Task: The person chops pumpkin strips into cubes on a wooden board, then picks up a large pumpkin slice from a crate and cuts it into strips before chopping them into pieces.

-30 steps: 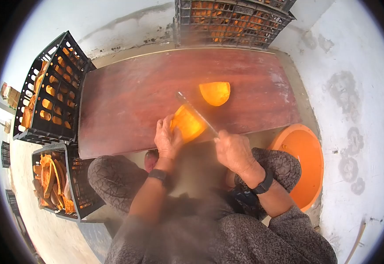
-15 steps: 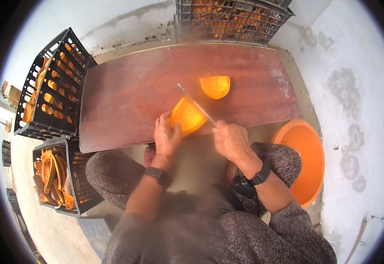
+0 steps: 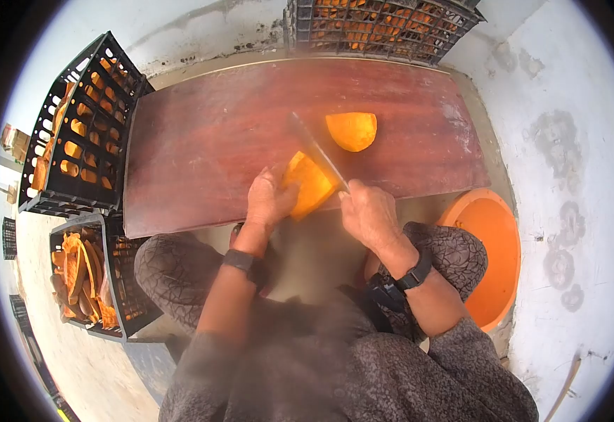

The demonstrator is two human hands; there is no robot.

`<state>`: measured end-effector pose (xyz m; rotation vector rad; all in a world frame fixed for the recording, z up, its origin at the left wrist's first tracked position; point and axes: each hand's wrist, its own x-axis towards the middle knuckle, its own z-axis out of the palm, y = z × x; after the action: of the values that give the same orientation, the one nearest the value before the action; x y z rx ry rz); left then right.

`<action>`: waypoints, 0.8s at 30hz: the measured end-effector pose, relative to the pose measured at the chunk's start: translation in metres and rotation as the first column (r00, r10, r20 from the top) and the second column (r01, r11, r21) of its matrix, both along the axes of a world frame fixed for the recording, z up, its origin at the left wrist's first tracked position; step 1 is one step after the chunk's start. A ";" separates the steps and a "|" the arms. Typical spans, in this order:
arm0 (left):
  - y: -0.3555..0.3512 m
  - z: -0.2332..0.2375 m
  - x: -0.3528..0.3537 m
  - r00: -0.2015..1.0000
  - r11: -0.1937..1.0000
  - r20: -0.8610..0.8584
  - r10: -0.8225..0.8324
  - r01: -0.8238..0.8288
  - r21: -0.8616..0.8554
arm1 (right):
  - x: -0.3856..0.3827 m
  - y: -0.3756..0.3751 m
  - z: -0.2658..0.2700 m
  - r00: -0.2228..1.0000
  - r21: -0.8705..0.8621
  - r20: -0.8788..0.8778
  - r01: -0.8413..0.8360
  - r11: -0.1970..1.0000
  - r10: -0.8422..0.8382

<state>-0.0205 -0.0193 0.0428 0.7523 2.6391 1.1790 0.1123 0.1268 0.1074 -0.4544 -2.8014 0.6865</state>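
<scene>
At the near edge of the reddish board (image 3: pixel 201 169), my left hand (image 3: pixel 268 200) grips an orange pumpkin piece (image 3: pixel 312 188) by its left side, fingers bent over it. My right hand (image 3: pixel 370 214) is wrapped round the handle of a knife (image 3: pixel 315 146). The blade slants up and to the left, overlapping the upper right edge of that piece in this view, and it is slightly blurred. A second pumpkin piece (image 3: pixel 352 131), rounded on its lower side, lies farther back on the board, apart from both hands.
An orange basin (image 3: pixel 500 271) stands by my right knee. To the left, a black crate (image 3: pixel 85 155) holds orange pieces, and a lower crate (image 3: pixel 106 281) contains long pumpkin strips. Another filled crate (image 3: pixel 384 32) is behind the board. A white wall (image 3: pixel 567 176) rises on the right.
The knife blade has shifted slightly and now appears broader. My left hand has turned a little on the pumpkin piece. The whole view has moved slightly; the second piece still lies on the board.
</scene>
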 end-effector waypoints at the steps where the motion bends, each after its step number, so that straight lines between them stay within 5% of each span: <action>1: 0.003 -0.004 0.000 0.998 1.000 -0.060 -0.023 0.023 0.010 | 0.000 0.001 -0.001 1.000 0.006 -0.011 -0.002 1.000 0.002; 10: 0.000 -0.009 0.026 0.903 0.914 0.194 0.384 -0.402 0.061 | 0.005 0.004 0.023 0.966 -0.046 -0.250 0.063 0.997 -0.073; 17: 0.001 -0.015 0.038 0.937 0.921 0.027 0.349 -0.348 0.175 | 0.008 -0.006 0.019 0.986 -0.216 -0.127 0.079 0.973 -0.108; 24: 0.003 -0.010 0.040 0.952 0.928 0.055 0.300 -0.305 0.213 | 0.016 -0.015 0.011 0.998 -0.054 0.060 0.038 0.998 -0.034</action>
<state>0.0191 -0.0167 0.0328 0.3630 2.7053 1.5677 0.1279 0.1123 0.1184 -0.5424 -2.8273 0.7560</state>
